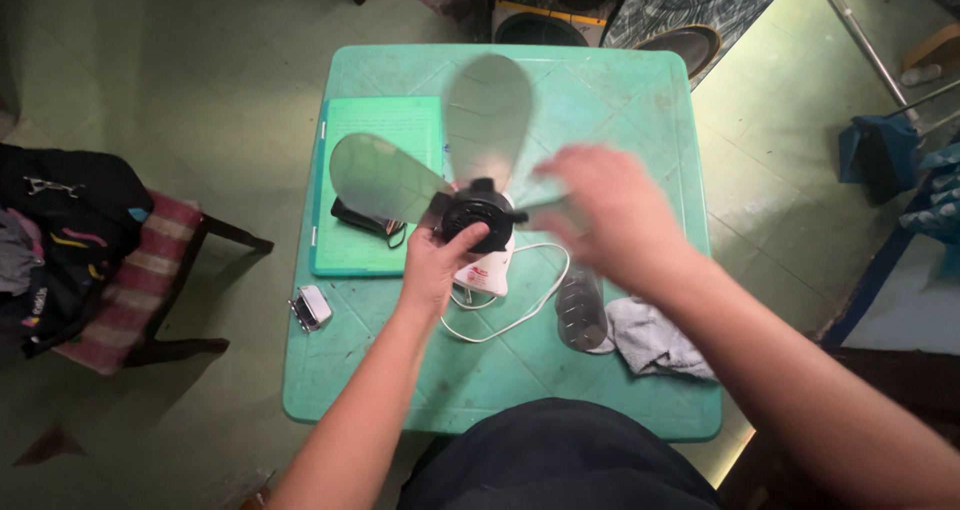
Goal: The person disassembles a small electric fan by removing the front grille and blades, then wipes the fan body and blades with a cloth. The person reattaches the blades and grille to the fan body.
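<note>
The left hand (432, 265) grips the fan (478, 220) at its black hub on the green table (400, 370); the right hand (610, 210) hovers open, blurred. Thin blades look light and flexible — hold the hub.

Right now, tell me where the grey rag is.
In the head view, the grey rag lies on the green table near its front right corner, just under the right forearm, beside a loose fan blade and the white cord.

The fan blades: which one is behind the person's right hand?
The blade pointing right from the black hub; the blurred right hand covers most of it. The upper blade and left blade show in full.
</note>
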